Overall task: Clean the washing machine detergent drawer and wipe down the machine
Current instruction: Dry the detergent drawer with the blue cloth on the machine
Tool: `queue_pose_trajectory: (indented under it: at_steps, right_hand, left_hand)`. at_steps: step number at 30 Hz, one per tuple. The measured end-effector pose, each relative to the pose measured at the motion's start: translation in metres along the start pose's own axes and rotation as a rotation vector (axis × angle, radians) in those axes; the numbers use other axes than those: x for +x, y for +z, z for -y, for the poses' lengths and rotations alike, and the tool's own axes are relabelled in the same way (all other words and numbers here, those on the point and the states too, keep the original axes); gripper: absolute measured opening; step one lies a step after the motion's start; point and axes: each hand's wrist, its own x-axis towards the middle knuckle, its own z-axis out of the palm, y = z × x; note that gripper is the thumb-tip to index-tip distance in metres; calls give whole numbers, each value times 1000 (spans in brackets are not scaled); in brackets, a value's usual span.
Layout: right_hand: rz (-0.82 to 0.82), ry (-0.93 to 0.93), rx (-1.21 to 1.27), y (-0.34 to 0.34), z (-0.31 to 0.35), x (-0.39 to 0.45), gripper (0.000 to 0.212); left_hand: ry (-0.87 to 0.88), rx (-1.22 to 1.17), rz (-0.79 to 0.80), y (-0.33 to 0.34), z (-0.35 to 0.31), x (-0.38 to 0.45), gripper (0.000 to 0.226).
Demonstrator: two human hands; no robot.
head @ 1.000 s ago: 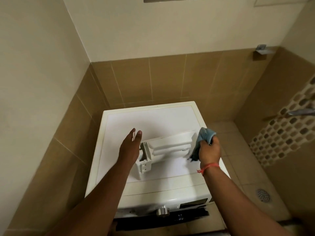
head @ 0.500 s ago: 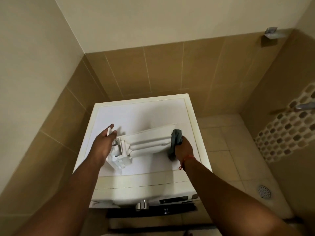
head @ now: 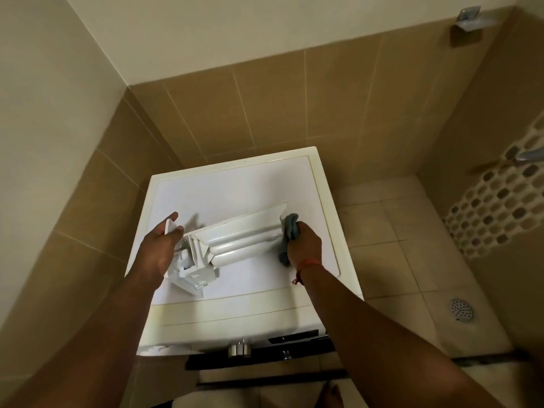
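Note:
The white detergent drawer [head: 238, 240] lies on its side across the top of the white washing machine [head: 235, 187]. My left hand [head: 160, 248] rests at the drawer's left end and grips a small white plastic piece [head: 170, 226] between thumb and fingers. My right hand [head: 303, 245] is closed on a blue-grey cloth [head: 290, 234] and presses it against the drawer's right end. A red thread circles that wrist.
The machine stands in a corner of brown tiled walls, with its control knob [head: 239, 348] and dark front panel below. Tiled floor with a round drain [head: 462, 309] lies to the right. A mosaic wall with a metal tap [head: 527, 156] stands at far right.
My right hand brought the cloth down from above the drawer onto its right end. My left hand closed on the small white piece. The camera tilted down and shifted.

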Motion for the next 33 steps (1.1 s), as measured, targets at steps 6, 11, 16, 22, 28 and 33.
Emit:
queue_pose_trajectory:
  at_steps: [6,11,16,22,28,33]
  right_hand:
    - [-124,-199,185,-8,22,-10,23]
    - [-33,-213,83,-7,2,-16,17]
    - [20,-244,-216,-24,-11,8,17]
    - [-21,-33,7,-4,-2,12,19]
    - [52,-2,131,-2,0,5,20]
    - [152,35,418,-31,-15,-2,28]
  left_hand:
    - [6,14,-39,-1,1,3,39]
    - [10,-8,-65,3,-3,-1,38]
    - [8,-25,-71,4,-5,-2,38]
    - [15,-1,-70,4,-5,-4,38]
    - [23,-9,-90,5,-6,-5,38]
    - [12,14,-77,7,-10,-10,36]
